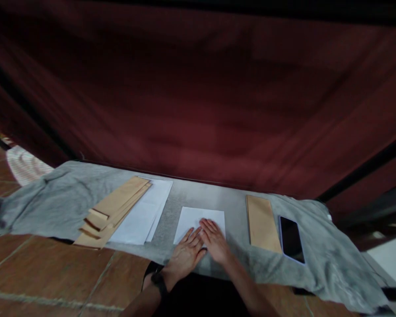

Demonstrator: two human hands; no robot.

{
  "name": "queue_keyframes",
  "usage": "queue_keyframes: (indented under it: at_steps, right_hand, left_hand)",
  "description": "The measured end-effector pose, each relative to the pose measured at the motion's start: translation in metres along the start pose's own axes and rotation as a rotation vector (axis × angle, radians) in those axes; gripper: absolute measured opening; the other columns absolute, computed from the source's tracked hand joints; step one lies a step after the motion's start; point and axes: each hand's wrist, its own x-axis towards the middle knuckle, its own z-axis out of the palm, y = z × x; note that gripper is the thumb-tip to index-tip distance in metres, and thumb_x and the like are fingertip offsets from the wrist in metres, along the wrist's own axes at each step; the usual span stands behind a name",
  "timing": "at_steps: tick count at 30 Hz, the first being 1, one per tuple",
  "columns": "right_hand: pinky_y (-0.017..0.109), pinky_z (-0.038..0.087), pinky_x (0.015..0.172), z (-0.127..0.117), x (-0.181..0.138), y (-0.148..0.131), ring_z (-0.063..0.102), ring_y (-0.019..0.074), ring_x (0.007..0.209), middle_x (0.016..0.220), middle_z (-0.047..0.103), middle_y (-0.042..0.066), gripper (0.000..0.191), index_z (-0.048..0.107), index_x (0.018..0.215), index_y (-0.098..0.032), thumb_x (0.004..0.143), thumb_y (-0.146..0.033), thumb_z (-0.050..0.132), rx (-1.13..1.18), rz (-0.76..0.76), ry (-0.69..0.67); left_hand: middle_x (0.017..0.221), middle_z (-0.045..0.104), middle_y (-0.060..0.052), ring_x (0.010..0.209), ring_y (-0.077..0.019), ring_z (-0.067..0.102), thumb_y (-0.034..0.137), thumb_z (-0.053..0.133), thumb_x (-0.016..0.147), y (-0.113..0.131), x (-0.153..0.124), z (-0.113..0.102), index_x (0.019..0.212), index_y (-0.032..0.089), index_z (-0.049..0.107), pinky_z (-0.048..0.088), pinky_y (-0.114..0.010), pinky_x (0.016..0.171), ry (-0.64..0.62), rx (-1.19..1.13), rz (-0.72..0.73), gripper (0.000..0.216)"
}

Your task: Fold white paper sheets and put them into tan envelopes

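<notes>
Both my hands lie flat on a white folded sheet of paper [198, 219] on a grey cloth [62, 202]. My left hand [185, 254], with a black watch on its wrist, presses the sheet's near edge with fingers stretched out. My right hand [215, 241] lies beside it, fingers flat and together on the paper. The two hands touch at the thumbs. Neither hand grips anything.
A fanned stack of brown envelopes [112, 211] lies to the left on white sheets [145, 213]. To the right lie a single brown envelope [262, 223] and a black phone [291, 239]. A dark red curtain [198, 97] hangs behind. Tiled floor [36, 273] shows in front.
</notes>
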Motion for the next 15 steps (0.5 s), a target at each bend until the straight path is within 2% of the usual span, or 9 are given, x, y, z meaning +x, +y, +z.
queue_keyframes:
  at_steps: [2, 5, 10, 15]
  right_hand:
    - [0.038, 0.033, 0.122, 0.003, 0.017, -0.001, 0.043, 0.0146, 0.144, 0.155, 0.048, 0.0, 0.047, 0.049, 0.148, -0.025, 0.109, -0.033, 0.026, -0.014, -0.076, -0.051]
    - [0.04, 0.03, 0.122, 0.006, 0.034, 0.006, 0.041, 0.0156, 0.145, 0.158, 0.042, 0.002, 0.046, 0.045, 0.151, -0.024, 0.109, -0.034, 0.028, -0.084, -0.103, -0.061]
    - [0.042, 0.03, 0.122, 0.009, 0.045, 0.024, 0.039, 0.019, 0.147, 0.159, 0.04, 0.005, 0.049, 0.042, 0.153, -0.02, 0.109, -0.035, 0.027, -0.14, -0.08, -0.045]
    - [0.044, 0.027, 0.122, 0.008, 0.055, 0.031, 0.037, 0.0205, 0.148, 0.16, 0.039, 0.008, 0.051, 0.041, 0.154, -0.017, 0.109, -0.036, 0.025, -0.155, -0.019, -0.053]
  left_hand:
    - [0.141, 0.064, -0.006, 0.136, -0.0202, 0.053, 0.044, 0.042, 0.104, 0.003, 0.002, -0.004, 0.143, 0.022, 0.053, 0.032, -0.044, 0.123, -0.016, -0.005, -0.021, 0.047]
    - [0.146, 0.059, -0.007, 0.138, -0.0202, 0.052, 0.049, 0.041, 0.103, 0.004, 0.003, -0.01, 0.142, 0.022, 0.055, 0.034, -0.042, 0.122, -0.044, 0.001, -0.024, 0.049]
    - [0.153, 0.052, -0.006, 0.144, -0.0202, 0.045, 0.055, 0.037, 0.103, 0.001, 0.002, -0.011, 0.15, 0.023, 0.045, 0.032, -0.043, 0.122, -0.075, 0.005, 0.01, 0.057]
    - [0.157, 0.046, -0.004, 0.147, -0.0184, 0.04, 0.054, 0.036, 0.104, 0.001, 0.001, -0.011, 0.156, 0.026, 0.035, 0.028, -0.041, 0.123, -0.061, -0.013, 0.028, 0.059]
